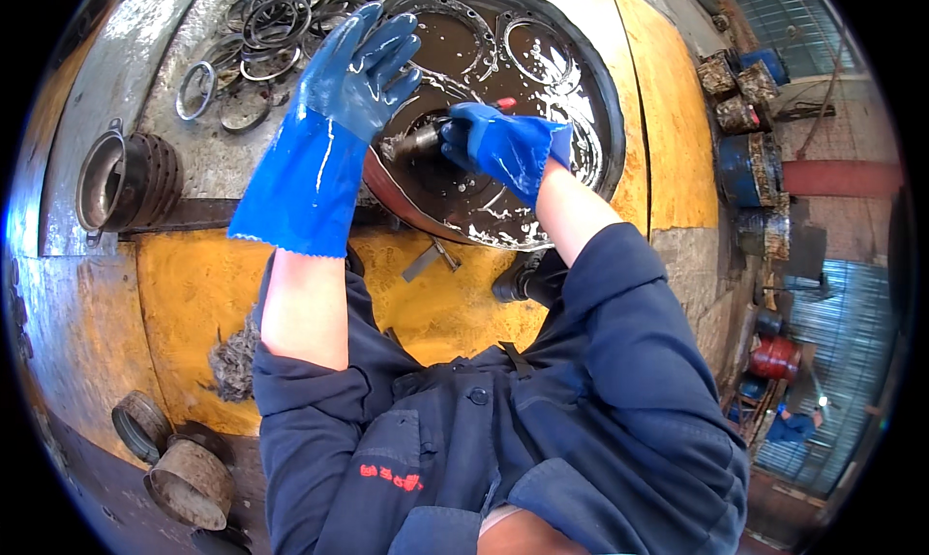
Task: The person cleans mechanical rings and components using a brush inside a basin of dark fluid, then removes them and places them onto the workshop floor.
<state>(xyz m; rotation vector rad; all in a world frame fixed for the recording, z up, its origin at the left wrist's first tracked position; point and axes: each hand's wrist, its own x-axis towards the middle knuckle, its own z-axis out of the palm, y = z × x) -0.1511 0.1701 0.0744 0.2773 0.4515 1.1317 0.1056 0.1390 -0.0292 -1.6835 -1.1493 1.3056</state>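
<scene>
step in hand: washing a small metal part in the round black basin of dark, foamy liquid; it looks like scrubbing mid-way, with the part held just over the liquid
left hand: blue rubber glove, fingers spread wide and flat, holding nothing that shows; it hovers over the far left rim of the basin, just beside the part
right hand: blue glove closed around a tool with a red tip, likely a brush, its working end against the part
part's place: left of centre in the basin, between the two gloves; whether it rests on something under the liquid I cannot tell
next move, as a judgement: the left hand would need to steady or turn the part so the brush reaches its other faces
pose: both forearms reach far from the body, sleeves pushed up to the elbows
around: loose metal rings heaped far left on the wet bench; ribbed cylinder at left
</scene>
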